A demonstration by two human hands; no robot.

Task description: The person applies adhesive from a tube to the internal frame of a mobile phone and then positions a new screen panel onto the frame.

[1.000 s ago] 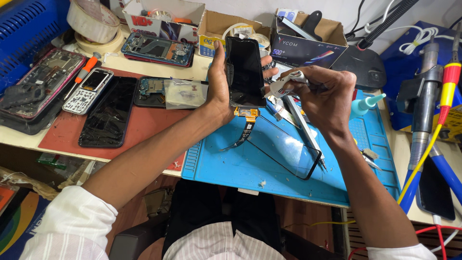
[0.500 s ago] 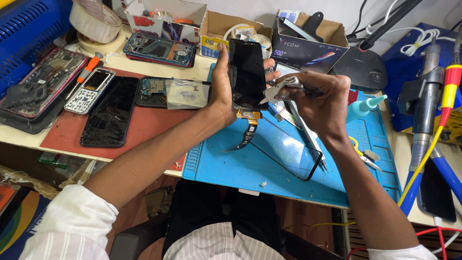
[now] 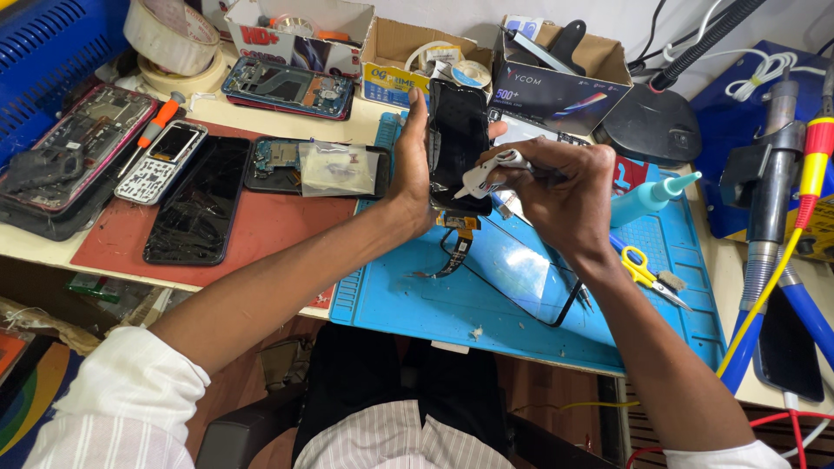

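Both hands meet above the blue silicone work mat (image 3: 521, 313), well over the counter. A black rectangular phone screen panel (image 3: 458, 143) stands upright in the left hand (image 3: 415, 178), fingers clasped round its edges, with an orange flex ribbon (image 3: 459, 234) hanging off its lower end. At its right edge, the right hand (image 3: 560, 187) has its fingers clenched round a small white glue tube (image 3: 486, 174), nozzle apparently touching the panel, though that spot is hard to see. Under them lies a clear glass sheet (image 3: 512, 265). Yellow-handled scissors (image 3: 645, 271) and a teal squeeze bottle (image 3: 647, 195) sit to the right; a dark cracked phone (image 3: 198, 201) rests on the red mat (image 3: 261, 230) at the left.
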